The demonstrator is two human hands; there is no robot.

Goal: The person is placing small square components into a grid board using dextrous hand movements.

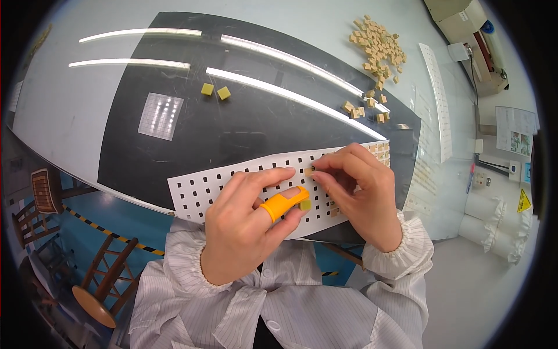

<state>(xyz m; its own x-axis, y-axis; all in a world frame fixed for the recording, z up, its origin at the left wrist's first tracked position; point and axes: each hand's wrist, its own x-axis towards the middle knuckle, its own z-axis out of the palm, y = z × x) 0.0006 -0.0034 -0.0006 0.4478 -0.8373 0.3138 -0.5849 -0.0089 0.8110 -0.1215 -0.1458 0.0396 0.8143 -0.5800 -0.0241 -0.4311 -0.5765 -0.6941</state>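
A long white perforated sheet (173,185) with rows of small dark square holes lies in front of me, bent across the table edge. My left hand (237,216) rests over it, pinching a small yellow-green cube (306,205) between thumb and a finger wearing an orange finger guard (279,206). Its index finger stretches over the holes. My right hand (367,185) pinches a small tan piece (308,173) against the sheet, just beyond the cube. Several tan pieces (381,149) cover holes at the sheet's right end. Part of the sheet is hidden under both hands.
Two yellow-green cubes (224,93) and a clear gridded square (161,116) lie on the black mat (131,151). A heap of small wooden blocks (378,46) is at the far right, with several stray blocks nearer. Another perforated strip (437,104) lies beyond the mat's right edge.
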